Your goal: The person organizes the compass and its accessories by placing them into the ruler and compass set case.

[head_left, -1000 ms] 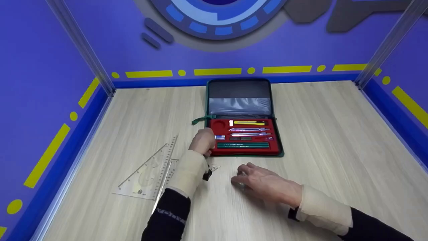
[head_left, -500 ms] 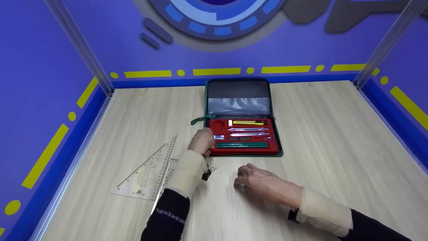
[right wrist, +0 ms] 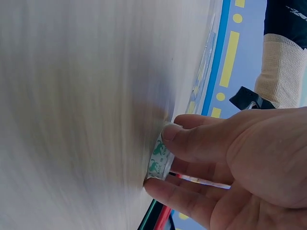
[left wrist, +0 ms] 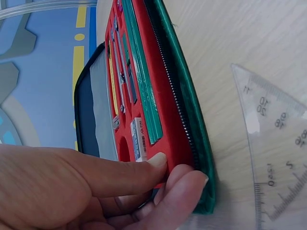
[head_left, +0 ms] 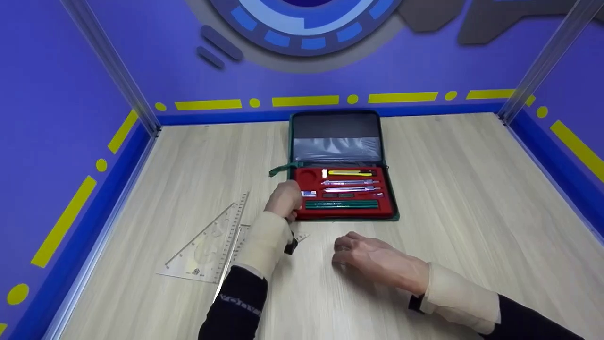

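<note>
Our left hand pinches red tray at eight o'clock; right hand pinches tape roll; slack grip could lose it.

Head view sits highest and furthest back, looking forward and down across the bench, back wall at 12 o'clock, left grip and right grip both in frame. Left wrist view is way closer and tipped sideways: its grip sits at 7 o'clock, the wall around 9, a clear set square at 3. It shares the open case with the head view. Right wrist view is also super close, low along the bench, which fills the 9 o'clock side; its grip's at 4, a black sleeve at 2. Overlap with head: bench, wall, that grip.
</note>
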### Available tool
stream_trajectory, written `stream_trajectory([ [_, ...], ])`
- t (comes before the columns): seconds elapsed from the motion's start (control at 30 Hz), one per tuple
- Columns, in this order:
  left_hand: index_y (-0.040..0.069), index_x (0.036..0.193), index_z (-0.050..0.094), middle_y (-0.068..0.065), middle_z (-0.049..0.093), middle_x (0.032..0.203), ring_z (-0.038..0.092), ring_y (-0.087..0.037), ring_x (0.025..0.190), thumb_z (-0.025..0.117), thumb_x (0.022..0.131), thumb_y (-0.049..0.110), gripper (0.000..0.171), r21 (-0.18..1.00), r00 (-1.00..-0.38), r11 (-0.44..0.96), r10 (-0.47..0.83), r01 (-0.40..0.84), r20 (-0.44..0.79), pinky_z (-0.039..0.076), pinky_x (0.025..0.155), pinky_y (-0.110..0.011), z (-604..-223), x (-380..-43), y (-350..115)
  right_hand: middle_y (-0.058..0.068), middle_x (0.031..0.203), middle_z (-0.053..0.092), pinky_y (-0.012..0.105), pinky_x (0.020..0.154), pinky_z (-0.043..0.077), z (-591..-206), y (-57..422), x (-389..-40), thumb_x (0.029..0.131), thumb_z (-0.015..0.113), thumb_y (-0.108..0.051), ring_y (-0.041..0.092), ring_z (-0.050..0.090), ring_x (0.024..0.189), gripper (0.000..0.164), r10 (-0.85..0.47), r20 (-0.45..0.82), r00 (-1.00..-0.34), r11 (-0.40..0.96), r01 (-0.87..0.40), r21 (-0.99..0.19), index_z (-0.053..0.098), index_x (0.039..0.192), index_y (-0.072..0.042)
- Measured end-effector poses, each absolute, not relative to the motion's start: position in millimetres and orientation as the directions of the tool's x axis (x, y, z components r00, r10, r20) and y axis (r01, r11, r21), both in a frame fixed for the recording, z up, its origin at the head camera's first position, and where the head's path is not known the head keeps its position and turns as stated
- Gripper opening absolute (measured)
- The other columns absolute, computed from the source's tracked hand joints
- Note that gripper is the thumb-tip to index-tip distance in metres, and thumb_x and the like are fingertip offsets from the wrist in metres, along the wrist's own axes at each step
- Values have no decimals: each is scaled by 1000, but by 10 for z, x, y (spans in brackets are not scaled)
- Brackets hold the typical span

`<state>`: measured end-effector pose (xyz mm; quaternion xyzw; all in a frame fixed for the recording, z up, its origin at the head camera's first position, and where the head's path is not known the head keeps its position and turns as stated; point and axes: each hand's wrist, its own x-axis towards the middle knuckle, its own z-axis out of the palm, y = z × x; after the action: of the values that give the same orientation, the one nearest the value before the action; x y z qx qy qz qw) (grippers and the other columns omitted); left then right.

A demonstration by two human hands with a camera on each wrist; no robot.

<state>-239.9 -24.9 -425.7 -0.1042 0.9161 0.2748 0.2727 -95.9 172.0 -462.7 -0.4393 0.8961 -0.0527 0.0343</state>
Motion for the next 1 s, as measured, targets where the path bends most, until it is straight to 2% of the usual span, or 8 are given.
stream_trajectory([
  [0.17,-2,93,63,-17,67,87,60,-21,59,62,93,-10,8,432,-825,836,-42,-339,-564,57,55,-30,-4253,-2417,-247,6,121,68,33,87,60,-4605,1733,-975,91,72,8,23,62,113,38,-806,0,-592,589,-800,-113,77,117,-19],
  [0.37,-2,91,63,-17,66,85,59,-21,57,63,91,-11,9,430,-827,840,-38,-330,-560,53,48,-28,-4258,-2430,-246,7,120,70,33,87,60,-4550,1750,-1011,90,75,5,23,64,110,35,-824,63,-564,559,-825,-79,79,116,-18],
  [0.5,-2,91,63,-16,65,82,59,-21,55,63,91,-10,8,428,-832,846,-32,-317,-553,50,45,-28,-4263,-2431,-248,9,120,70,34,86,60,-4488,1760,-1049,92,75,0,25,66,110,27,-817,83,-571,564,-821,-88,79,114,-17],
  [0.8,-1,90,60,-15,61,80,57,-21,51,63,92,-9,9,448,-833,843,0,-298,-553,50,45,-27,-4293,-2436,-261,11,127,66,35,84,61,-4199,1758,-1152,91,71,7,27,62,116,35,-782,39,-622,617,-782,-90,78,116,-16],
  [1.0,0,84,57,-14,59,77,54,-20,47,63,91,-10,14,452,-840,847,12,-280,-543,46,41,-26,-4300,-2443,-263,9,124,68,33,80,61,-4029,1744,-1248,90,73,8,25,64,111,35,-761,61,-646,637,-762,-114,78,117,-14],
])
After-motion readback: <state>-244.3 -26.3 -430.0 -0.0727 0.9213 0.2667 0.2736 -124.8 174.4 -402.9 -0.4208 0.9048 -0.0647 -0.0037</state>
